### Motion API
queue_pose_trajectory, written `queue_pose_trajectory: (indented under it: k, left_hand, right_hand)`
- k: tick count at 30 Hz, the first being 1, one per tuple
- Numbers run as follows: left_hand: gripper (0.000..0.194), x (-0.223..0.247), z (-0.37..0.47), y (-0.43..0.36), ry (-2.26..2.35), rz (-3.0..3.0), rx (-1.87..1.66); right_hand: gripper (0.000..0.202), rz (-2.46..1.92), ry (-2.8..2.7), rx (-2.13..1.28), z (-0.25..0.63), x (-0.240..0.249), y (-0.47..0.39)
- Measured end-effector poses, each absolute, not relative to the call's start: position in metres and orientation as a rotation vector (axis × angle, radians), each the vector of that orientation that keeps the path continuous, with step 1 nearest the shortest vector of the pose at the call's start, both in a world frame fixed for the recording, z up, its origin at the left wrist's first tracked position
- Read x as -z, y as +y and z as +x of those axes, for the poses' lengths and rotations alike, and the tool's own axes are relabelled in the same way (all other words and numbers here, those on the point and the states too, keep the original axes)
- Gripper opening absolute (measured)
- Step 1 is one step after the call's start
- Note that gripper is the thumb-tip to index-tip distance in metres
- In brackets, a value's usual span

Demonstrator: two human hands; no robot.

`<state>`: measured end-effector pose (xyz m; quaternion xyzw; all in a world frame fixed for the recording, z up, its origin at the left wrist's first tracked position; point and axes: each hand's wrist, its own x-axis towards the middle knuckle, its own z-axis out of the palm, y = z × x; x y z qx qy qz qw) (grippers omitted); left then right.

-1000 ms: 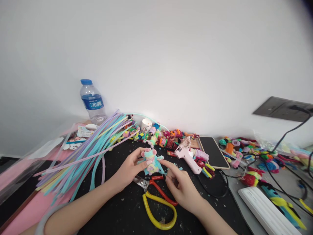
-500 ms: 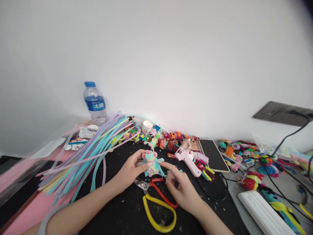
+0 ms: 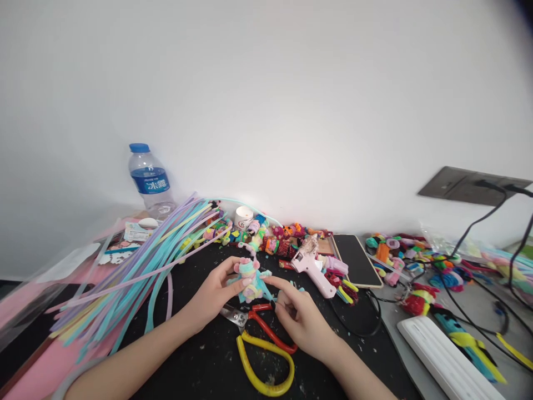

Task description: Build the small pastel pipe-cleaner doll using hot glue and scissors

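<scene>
Two hands are meeting at one fuzzy figure, held above the black tabletop just beyond the scissors. The left hand is clamping its body between thumb and fingers; the right hand is touching its side with a straight index finger, thumb standing apart, and whether the curled fingers are gripping anything, I cannot tell. Too hard a squeeze could be flattening the soft pile; a sideways push could be bending the small arm. The right hand, hovering so near, could be knocking the scissors. Counting: one scissors, one glue gun, one bottle, one paper cup, one figure in hand; the fuzzy stems are overlapping beyond counting.
</scene>
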<state>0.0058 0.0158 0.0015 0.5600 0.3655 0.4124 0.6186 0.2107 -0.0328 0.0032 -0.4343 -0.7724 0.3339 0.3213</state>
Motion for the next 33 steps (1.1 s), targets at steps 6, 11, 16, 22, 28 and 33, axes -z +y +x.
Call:
queue_pose_trajectory:
  k: [6, 11, 16, 22, 28, 33]
  left_hand:
    - [0.028, 0.0006, 0.0059, 0.017, 0.855, 1.297, -0.955]
    - [0.029, 0.001, 0.0056, 0.017, 0.863, 1.319, -0.964]
    - [0.028, 0.0018, 0.0049, 0.0171, 0.833, 1.313, -0.96]
    - [0.028, 0.0036, 0.0044, 0.0184, 0.837, 1.319, -0.959]
    - [0.028, 0.0063, 0.0046, 0.019, 0.818, 1.304, -0.953]
    - [0.031, 0.0056, 0.0055, 0.0182, 0.824, 1.275, -0.945]
  right_hand:
    - [0.052, -1.134, -2.023, -0.899, 0.2103, -0.0041, -0.0328]
    - [0.053, -1.159, -2.02, -0.894, 0.2091, -0.0052, -0.0326]
    - [0.053, -1.154, -2.023, -0.876, 0.2094, -0.0041, -0.032]
    - [0.052, -1.134, -2.024, -0.879, 0.2096, -0.0041, -0.0316]
    - [0.052, -1.124, -2.017, -0.881, 0.2106, -0.0031, -0.0322]
    - [0.051, -1.125, -2.015, -0.882, 0.2108, -0.0036, -0.0325]
